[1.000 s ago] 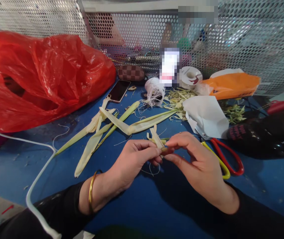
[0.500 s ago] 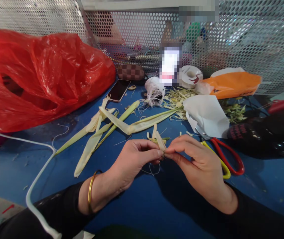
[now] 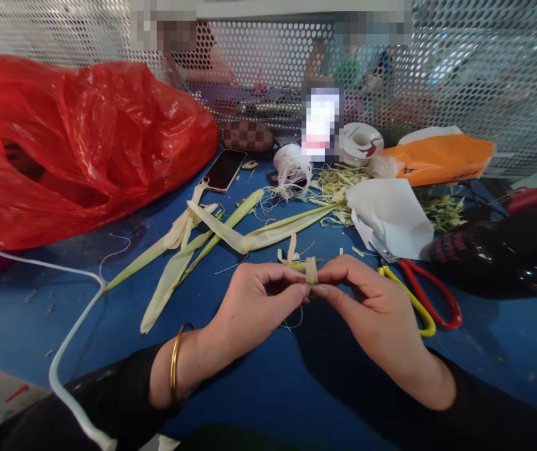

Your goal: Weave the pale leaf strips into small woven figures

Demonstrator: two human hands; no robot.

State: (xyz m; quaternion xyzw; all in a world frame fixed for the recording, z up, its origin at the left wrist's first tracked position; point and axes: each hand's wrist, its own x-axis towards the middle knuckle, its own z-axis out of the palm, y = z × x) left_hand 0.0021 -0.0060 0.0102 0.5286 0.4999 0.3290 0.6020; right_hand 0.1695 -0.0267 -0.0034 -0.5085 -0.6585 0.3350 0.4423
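Over the blue table (image 3: 259,382) my left hand (image 3: 254,307) and my right hand (image 3: 366,307) meet fingertip to fingertip. Both pinch a small pale leaf strip (image 3: 312,270) that stands up between the thumbs and forefingers. A gold bangle (image 3: 174,369) circles my left wrist. Just beyond the hands lie small leaf scraps (image 3: 291,254) and a thin white thread (image 3: 291,326). Several long pale green leaf strips (image 3: 212,241) are spread on the table further out.
Red and yellow handled scissors (image 3: 418,300) lie right of my right hand under a white paper (image 3: 393,216). A red plastic bag (image 3: 75,144) fills the left. A phone (image 3: 225,170), a thread bundle (image 3: 291,169), an orange bag (image 3: 442,160), a black bag (image 3: 507,250) and a white cable (image 3: 75,326) surround the area. Perforated metal screen behind.
The leaf strip was longer and leaning between my fingers; now only a short upright piece shows. My fingertips have closed in on it and both hands sit slightly lower.
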